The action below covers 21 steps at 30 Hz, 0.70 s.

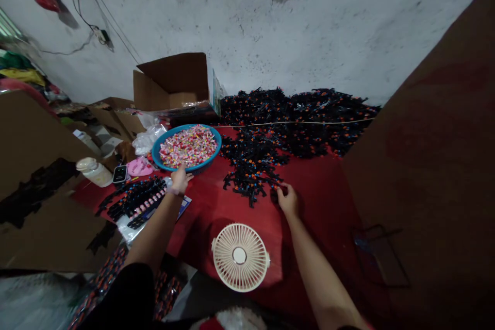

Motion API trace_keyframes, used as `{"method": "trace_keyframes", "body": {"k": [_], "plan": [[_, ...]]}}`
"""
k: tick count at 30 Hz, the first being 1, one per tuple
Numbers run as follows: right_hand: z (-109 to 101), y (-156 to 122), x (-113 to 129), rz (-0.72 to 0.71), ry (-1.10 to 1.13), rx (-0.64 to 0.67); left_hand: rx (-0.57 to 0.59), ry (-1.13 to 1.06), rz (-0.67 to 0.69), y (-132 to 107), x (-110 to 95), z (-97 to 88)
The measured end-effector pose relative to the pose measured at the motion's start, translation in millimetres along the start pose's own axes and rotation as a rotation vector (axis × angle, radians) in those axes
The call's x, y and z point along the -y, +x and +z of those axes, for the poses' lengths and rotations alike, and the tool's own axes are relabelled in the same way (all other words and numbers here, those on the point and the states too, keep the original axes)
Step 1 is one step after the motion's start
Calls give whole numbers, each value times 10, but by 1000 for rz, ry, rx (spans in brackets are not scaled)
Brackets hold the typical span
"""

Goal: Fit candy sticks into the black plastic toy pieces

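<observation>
1. Cardboard (34,134): flattened sheets at far left, beside the desk and off its top.
2. Jar (93,171), black handset (119,174), pink pouch (139,166): bunched at the desk's left edge, probably parked clear of the arms.
3. Rows (135,198): black parts laid side by side on a clear sheet, near left, just left of the left forearm. The tidy lay suggests they are kept apart from loose stock.
4. Box (174,82): open carton, far, against the wall behind the basin.
5. Left hand (180,179): at the basin's near rim, back upward. Whether the fingers grip anything cannot be told.
6. Basin (211,136): blue, heaped with pink-and-white pieces (187,147), left of centre, evidently within easy reach.
7. Fan (240,257): cream, face up at the near edge, between the two forearms.
8. Right hand (288,200): at the near tip of the heap, fingers curled among the parts. Whether it grips one is hidden.
9. Heap (301,118): loose black parts with orange tips, far and centre-right, with a tongue spilling toward the right hand. A pale cord (328,121) crosses it.
10. Desk (325,201): red top, cluttered at left.
11. Wall (270,20): grey, speckled, with cables at far left.
12. Panel (436,139): dark red, closing the right side.
</observation>
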State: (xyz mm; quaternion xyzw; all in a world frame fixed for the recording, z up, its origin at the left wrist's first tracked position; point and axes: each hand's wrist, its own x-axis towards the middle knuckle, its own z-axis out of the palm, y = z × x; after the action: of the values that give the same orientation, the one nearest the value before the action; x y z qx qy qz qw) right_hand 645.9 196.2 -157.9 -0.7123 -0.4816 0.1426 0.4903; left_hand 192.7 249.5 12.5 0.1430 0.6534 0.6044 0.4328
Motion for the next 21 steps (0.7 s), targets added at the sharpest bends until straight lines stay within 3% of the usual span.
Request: {"method": "trace_keyframes", "body": {"k": [6,10,12,14,15,18,21], "plan": [[-70,7,108,-68,17,-38,-17,11,-6,-480,336,-271],[-84,-90,466,-123,139,-87,46,45,-4,-822,563,-510],[-11,-172,765,-35,342,38,72,68,-11,-955,680,-617],[115,-246,1084,206,613,351,92,92,-18,-1038,784,-690],[187,-271,1232,260,653,461,88,111,-6,-1059,823,-712],[385,-292,1586,345,719,667,-6,209,145,-1059,856,-716],[524,-263,1839,399,788,747,-46,344,342,-1027,767,-664]]}}
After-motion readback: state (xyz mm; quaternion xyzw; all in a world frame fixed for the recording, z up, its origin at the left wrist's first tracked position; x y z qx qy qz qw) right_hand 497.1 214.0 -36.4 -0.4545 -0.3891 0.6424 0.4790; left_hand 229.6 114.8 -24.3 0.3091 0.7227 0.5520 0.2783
